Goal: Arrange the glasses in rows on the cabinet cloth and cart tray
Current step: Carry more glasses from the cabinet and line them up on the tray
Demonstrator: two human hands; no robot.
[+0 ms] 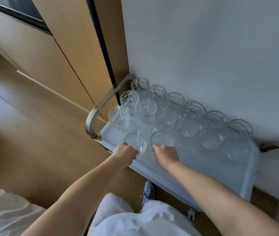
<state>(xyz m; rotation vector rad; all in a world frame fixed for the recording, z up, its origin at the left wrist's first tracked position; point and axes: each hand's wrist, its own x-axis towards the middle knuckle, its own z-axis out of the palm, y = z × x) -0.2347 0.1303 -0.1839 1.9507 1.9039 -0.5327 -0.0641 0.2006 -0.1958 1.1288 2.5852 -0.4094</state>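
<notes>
- At the near left edge of the cart tray (203, 169), the left grip (126, 151) is curled round the near wall of a glass (136, 142). It holds that glass upright, just beyond the knuckles.
- Just right of it, the right grip (167, 154) curls its fingers onto the near rim of a second glass (162, 138), which also stands upright and sits directly ahead of the grip.
- Ahead and left of the left grip, a lone glass (118, 116) stands by the cart handle (99, 108) and seems to begin a third row.
- The coming move likely turns on the bare tray between that lone glass and the two held ones. The free places lie straight ahead of both grips, along a line running rightward. The left grip is nearer the place beside the lone glass.
- Farther on, a middle row (166, 116) of six glasses stands packed close.
- Farthest from the grips, a back row (194, 109) of six stands against the wall.
- The tray carries only glasses, and all look empty.
</notes>
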